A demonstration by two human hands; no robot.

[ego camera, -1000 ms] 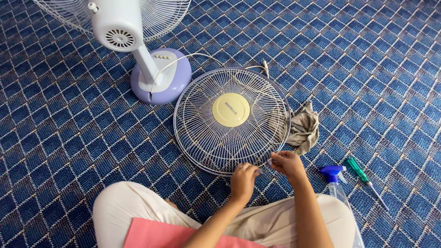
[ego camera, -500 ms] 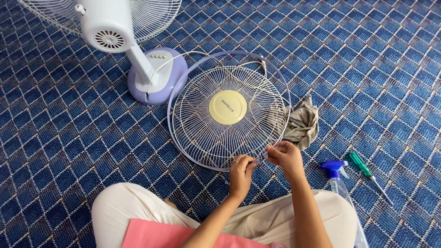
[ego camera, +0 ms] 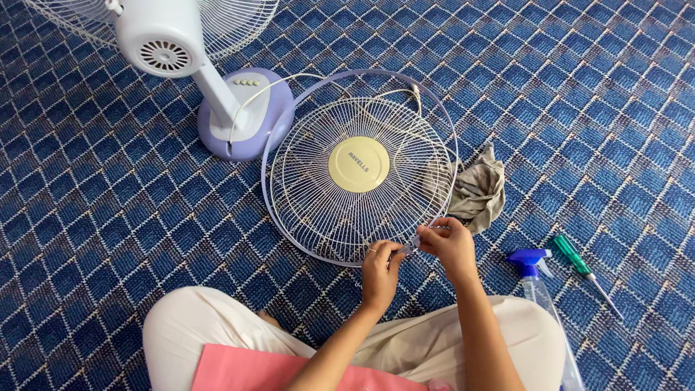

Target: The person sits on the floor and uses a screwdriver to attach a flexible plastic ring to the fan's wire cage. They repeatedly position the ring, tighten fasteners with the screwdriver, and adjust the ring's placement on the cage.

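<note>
**Hands pinch the rim of a fan guard on the carpet**

Both hands meet at the near edge of the round wire fan guard (ego camera: 360, 177), seen from the head camera. Left hand (ego camera: 380, 271) has its fingers pressed together, pinching a small clip at the lavender rim band (ego camera: 289, 108). Right hand (ego camera: 450, 246) pinches the same spot from the other side, fingertips closed on the band. This guard lies flat on the blue patterned carpet (ego camera: 94, 239), just in front of the person's crossed legs. Behind it stands 1 table fan (ego camera: 217, 87) with a lavender base. Right of the guard lie a grey cloth (ego camera: 479, 192), a blue-capped spray bottle (ego camera: 536, 279) and a green-handled screwdriver (ego camera: 583, 262).
</note>
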